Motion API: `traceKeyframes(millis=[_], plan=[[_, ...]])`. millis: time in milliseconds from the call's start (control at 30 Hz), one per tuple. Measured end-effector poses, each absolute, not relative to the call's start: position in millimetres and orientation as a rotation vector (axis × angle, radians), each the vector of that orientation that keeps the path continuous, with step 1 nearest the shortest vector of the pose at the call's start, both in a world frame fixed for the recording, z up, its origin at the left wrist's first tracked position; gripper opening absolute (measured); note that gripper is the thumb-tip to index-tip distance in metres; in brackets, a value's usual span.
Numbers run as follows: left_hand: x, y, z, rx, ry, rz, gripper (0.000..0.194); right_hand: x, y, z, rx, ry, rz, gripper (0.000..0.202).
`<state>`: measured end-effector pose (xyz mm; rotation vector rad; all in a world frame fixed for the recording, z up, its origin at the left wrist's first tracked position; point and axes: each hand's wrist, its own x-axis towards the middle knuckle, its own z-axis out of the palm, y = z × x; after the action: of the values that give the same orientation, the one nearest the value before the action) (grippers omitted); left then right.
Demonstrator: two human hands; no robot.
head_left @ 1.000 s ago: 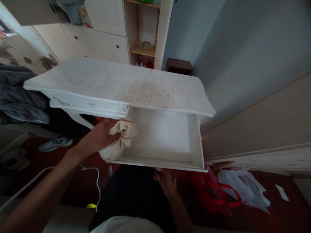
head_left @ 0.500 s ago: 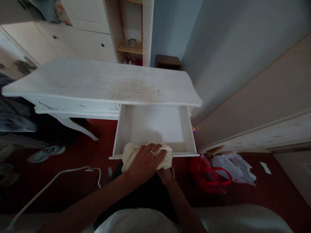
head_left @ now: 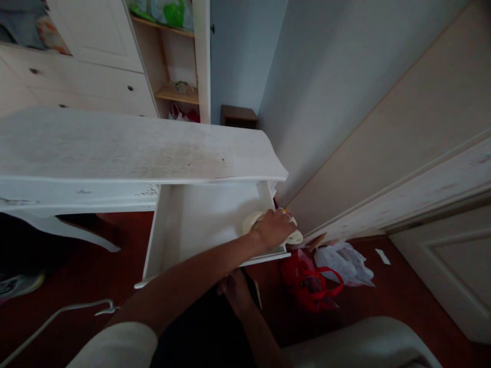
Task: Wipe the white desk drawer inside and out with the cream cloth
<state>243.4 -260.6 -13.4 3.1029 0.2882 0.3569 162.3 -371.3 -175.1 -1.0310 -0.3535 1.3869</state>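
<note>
My left hand, with a ring on one finger, is closed on a cream cloth. It presses the cloth over the right side wall of a pulled-out white drawer, near the front corner. My left arm reaches across the drawer's front. Below the front edge, over my dark-clothed lap, is my right hand. Its fingers are loosely bent and apart, and I see nothing in them; shadow hides part of them. The drawer belongs to a white table with a greyish stain on its top.
To the right, a red bag and a white plastic bag lie on the red floor. A pale wall runs close by the drawer's right side. White cabinets stand behind. A white cable-like piece is at lower left.
My left hand has carried the cloth from the drawer's front edge to its right side wall. My right hand has come away from the cloth. The view has turned to the right.
</note>
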Motion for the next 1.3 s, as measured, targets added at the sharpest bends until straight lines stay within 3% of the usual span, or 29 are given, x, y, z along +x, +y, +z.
traceKeyframes(millis=[367,667,733,833,933,1000,1167,1300], plan=[[240.8,-140.8,32.9,3.047,0.638,0.309,0.028,162.1,-370.7,-176.0,-0.922,-0.307,1.417,0.035],[140.6,-66.2,139.4,3.001,1.048,0.966,0.033,162.2,-364.6,-187.9,-0.905,-0.259,1.467,0.044],[120.6,-39.9,137.8,3.014,1.09,1.029,0.036,162.8,-364.8,-186.3,-0.905,-0.256,1.466,0.043],[94.6,-13.2,107.5,3.028,1.112,0.747,0.044,164.1,-366.5,-181.2,-0.904,-0.272,1.471,0.042],[74.2,-8.3,69.0,3.014,1.074,0.395,0.079,165.7,-368.6,-174.2,-0.928,-0.282,1.449,0.039],[62.1,-11.8,54.2,2.977,1.081,0.361,0.093,166.8,-369.6,-169.7,-0.948,-0.299,1.437,0.037],[23.9,-11.0,54.2,2.77,1.377,0.79,0.071,164.9,-370.3,-162.6,-0.951,-0.303,1.43,0.034],[-22.7,-3.2,43.3,2.629,1.624,0.665,0.079,157.9,-369.7,-158.2,-0.93,-0.242,1.364,0.032]])
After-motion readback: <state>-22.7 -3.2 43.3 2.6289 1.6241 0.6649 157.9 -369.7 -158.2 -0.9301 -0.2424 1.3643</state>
